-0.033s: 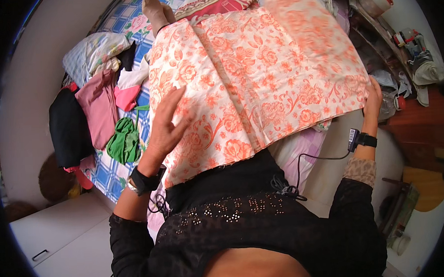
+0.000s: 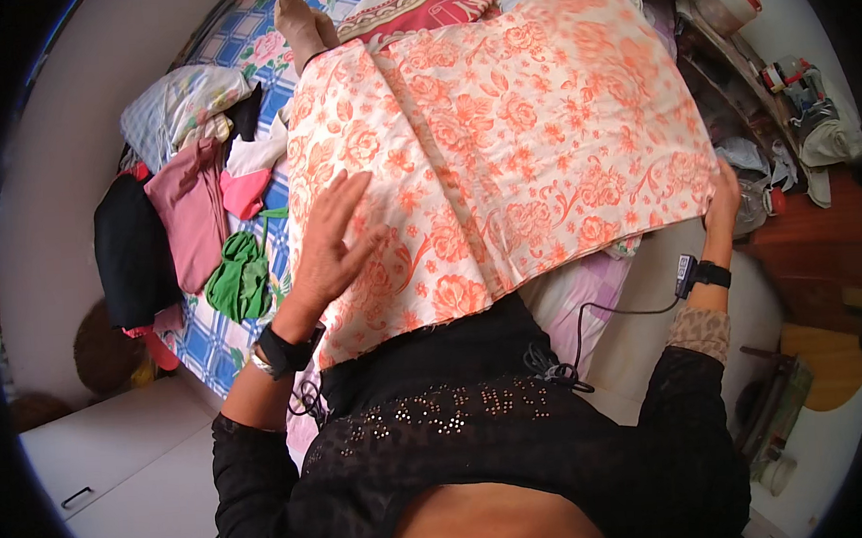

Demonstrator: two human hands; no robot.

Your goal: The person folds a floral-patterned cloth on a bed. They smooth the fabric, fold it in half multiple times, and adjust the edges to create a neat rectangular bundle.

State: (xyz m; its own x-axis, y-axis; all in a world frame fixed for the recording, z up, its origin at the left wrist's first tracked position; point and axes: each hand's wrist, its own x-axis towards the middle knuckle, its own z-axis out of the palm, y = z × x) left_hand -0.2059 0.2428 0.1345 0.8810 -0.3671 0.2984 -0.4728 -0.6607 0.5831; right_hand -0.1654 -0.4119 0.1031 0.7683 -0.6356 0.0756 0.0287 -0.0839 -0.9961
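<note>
A white cloth with orange flowers (image 2: pixel 551 158) lies spread over my lap and legs, with a fold line running down its left part. Over that left part my left hand (image 2: pixel 332 240) is open, its fingers apart; I cannot tell whether it touches the fabric. My right hand (image 2: pixel 723 197) is closed round the cloth's right edge near the near corner, with its fingertips partly hidden. The cloth's far right part is raised and blurred by motion. My feet (image 2: pixel 300 29) in tan socks stick out past its far left corner.
On the blue checked bed sheet (image 2: pixel 203 341) at left lie green fabric (image 2: pixel 239 277), a pink garment (image 2: pixel 193 217), a black garment (image 2: pixel 130 248) and a bundled pale cloth (image 2: pixel 178 102). A red patterned textile (image 2: pixel 420 15) lies beyond. Cluttered shelves (image 2: pixel 741 92) stand at right.
The cloth's blurred far right part has shifted and bulges differently, with its right edge a little farther left. Both hands stay nearly in place.
</note>
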